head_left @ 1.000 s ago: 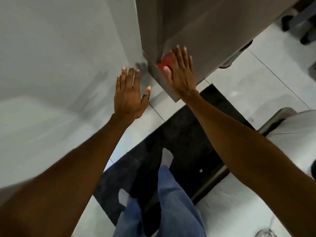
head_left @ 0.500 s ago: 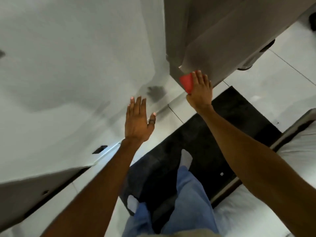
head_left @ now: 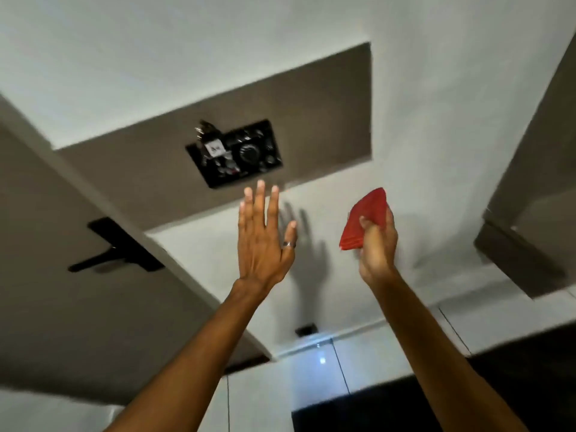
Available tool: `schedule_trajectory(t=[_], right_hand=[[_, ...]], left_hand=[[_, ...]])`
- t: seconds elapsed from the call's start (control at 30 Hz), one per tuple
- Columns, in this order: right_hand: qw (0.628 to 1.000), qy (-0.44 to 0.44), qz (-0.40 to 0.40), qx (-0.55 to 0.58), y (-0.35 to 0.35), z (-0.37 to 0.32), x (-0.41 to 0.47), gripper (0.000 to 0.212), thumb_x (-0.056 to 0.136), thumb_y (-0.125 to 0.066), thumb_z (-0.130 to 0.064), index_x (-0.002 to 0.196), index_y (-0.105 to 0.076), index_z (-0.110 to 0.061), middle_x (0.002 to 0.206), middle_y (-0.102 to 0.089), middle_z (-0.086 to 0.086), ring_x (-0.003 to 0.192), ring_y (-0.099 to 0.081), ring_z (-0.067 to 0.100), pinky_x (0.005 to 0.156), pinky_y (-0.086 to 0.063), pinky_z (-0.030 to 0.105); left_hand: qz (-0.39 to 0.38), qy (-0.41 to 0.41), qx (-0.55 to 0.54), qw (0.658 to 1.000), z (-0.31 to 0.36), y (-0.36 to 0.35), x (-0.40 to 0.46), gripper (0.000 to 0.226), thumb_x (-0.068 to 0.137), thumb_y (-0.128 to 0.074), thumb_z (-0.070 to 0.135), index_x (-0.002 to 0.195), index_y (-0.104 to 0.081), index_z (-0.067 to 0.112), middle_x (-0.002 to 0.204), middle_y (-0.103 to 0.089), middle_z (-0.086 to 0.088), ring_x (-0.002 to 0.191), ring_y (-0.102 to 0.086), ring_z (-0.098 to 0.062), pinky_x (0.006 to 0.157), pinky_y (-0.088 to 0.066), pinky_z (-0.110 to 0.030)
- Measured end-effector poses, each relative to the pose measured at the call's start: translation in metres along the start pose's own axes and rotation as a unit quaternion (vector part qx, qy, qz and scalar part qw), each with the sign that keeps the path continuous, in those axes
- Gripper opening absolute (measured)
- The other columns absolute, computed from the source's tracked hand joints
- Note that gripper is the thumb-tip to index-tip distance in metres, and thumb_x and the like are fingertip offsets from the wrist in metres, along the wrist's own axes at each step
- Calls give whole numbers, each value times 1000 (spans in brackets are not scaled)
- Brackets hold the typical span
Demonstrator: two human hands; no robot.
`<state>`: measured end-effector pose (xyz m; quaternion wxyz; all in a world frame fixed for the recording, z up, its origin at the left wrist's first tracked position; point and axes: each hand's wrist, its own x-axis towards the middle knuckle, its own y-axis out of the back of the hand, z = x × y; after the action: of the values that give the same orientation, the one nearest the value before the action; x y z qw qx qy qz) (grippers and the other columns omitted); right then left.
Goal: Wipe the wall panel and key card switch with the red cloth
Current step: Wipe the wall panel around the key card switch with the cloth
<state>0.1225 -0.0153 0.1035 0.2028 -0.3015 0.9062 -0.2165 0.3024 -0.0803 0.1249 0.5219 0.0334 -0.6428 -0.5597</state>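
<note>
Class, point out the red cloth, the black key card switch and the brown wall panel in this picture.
red cloth [head_left: 367,218], head view, on the middle of the folded fabric above the right hand's fingers.
key card switch [head_left: 246,154], head view, on the round dial of its black plate.
wall panel [head_left: 324,120], head view, on bare brown surface right of the switch.

Your panel [head_left: 327,120] is a flat brown-grey rectangle set in the white wall, tilted in your view, its long edge climbing toward 2 o'clock. The switch [head_left: 234,153] is a glossy black plate mounted near the panel's middle, with a round dial at its centre and a white tag with keys hanging at its 10 o'clock corner. The cloth [head_left: 364,221] is red, folded flat, at 4 o'clock from the switch, clear of the panel.
</note>
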Motion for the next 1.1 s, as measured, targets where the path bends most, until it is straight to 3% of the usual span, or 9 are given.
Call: schedule_trajectory(t=[0.1, 0.17, 0.27, 0.37, 0.43, 0.5, 0.77, 0.87, 1.1], right_hand=[[972, 198, -8, -130, -74, -6, -32, 72, 96, -55, 5, 159, -40, -26, 158, -48, -7, 141, -48, 7, 123, -39, 33], [922, 340, -43, -181, -114, -6, -45, 77, 92, -50, 6, 162, -34, -22, 169, -34, 0, 156, -31, 12, 130, -27, 28], [806, 476, -140, -323, -160, 2, -46, 78, 92, -52, -3, 164, -26, -16, 175, -15, 8, 164, -7, 29, 136, -16, 45], [683, 516, -138, -499, -168, 22, -35, 83, 102, -52, -55, 167, -13, -21, 176, 1, 6, 164, 5, 36, 135, -9, 57], [653, 542, -119, -516, -161, 28, -27, 82, 102, -34, -69, 167, -10, -25, 177, 0, 4, 165, 4, 33, 133, -10, 56], [627, 581, -88, -511, -158, 27, -16, 73, 105, -27, -64, 167, -16, -26, 177, -10, 6, 164, -6, 32, 131, -15, 54], [473, 779, -80, -403, -183, 11, 42, 61, 108, -41, -38, 158, -38, -5, 164, -41, 17, 157, -32, 35, 133, -22, 52], [455, 808, -55, -370, -177, 21, 65, 62, 107, -40, -40, 160, -36, -8, 160, -45, 14, 160, -26, 29, 134, -20, 49], [500, 793, -32, -346, -173, 38, 67, 54, 105, -41, -38, 149, -47, -8, 155, -47, 14, 161, -26, 28, 133, -21, 47]], left_hand=[[57, 25, 39, 997, -47, 39, 9, 69, 104, -46, 36, 161, -20, 8, 170, -7, -14, 158, 3, -31, 129, -9, -52], [92, 40, 59, 993, -70, 57, 17, 69, 104, -46, 36, 161, -20, 9, 170, -6, -14, 158, 5, -30, 129, -8, -51], [117, 38, 84, 989, -94, 76, 33, 68, 105, -43, 38, 162, -19, 10, 170, -7, -14, 158, 5, -30, 129, -5, -51], [135, 41, 101, 985, -110, 84, 47, 67, 106, -40, 40, 162, -19, 10, 170, -8, -15, 158, 3, -33, 129, -2, -50], [145, 42, 107, 983, -119, 84, 54, 67, 106, -39, 40, 162, -18, 10, 170, -8, -16, 157, 2, -35, 129, -1, -51], [154, 37, 114, 981, -123, 83, 61, 66, 106, -39, 39, 162, -19, 10, 170, -8, -17, 157, 0, -37, 129, -3, -53], [204, -28, 143, 968, -143, 86, 98, 64, 105, -43, 33, 161, -23, 9, 168, -15, -20, 157, 7, -25, 129, -1, -46], [215, -47, 167, 961, -155, 76, 100, 64, 105, -43, 33, 161, -22, 10, 167, -16, -20, 157, 8, -22, 129, 2, -45], [280, -57, 244, 927, -165, 52, 105, 63, 105, -33, 37, 160, -14, 13, 170, 12, -2, 157, 8, -23, 128, 0, -49]])
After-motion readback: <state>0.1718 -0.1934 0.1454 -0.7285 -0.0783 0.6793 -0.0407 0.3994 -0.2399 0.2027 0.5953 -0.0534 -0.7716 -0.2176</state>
